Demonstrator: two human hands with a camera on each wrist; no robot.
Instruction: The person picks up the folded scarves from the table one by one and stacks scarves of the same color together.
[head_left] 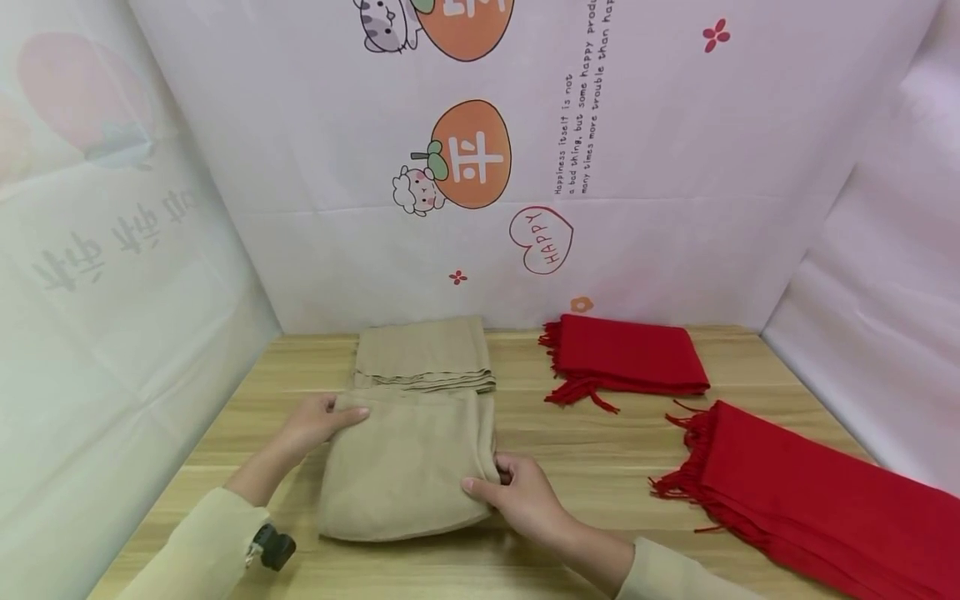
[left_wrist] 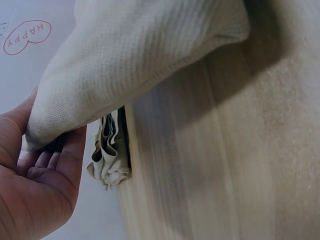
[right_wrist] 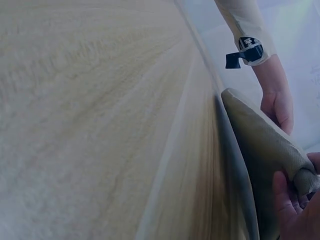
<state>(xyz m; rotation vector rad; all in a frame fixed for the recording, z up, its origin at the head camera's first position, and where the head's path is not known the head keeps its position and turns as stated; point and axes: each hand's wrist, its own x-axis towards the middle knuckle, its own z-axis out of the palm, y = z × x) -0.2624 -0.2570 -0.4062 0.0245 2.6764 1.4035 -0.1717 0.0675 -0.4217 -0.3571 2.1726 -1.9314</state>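
Observation:
Both hands hold a folded beige cloth over the wooden table. At its far left corner, my left hand pinches it, thumb on top and fingers beneath. My right hand grips the right edge, where the folded layers show, with the thumb on the upper face. From the left wrist view, the cloth has a fine ribbed weave and its lower edge stands off the table. The right wrist view shows its rolled edge between the two hands. Just behind it lies a second folded beige cloth with wavy stacked edges.
A folded red fringed scarf lies at the back right. Another red fringed scarf, longer, reaches the right front. Printed white sheets wall the wooden table at the back and sides. A black strap device sits on the left wrist.

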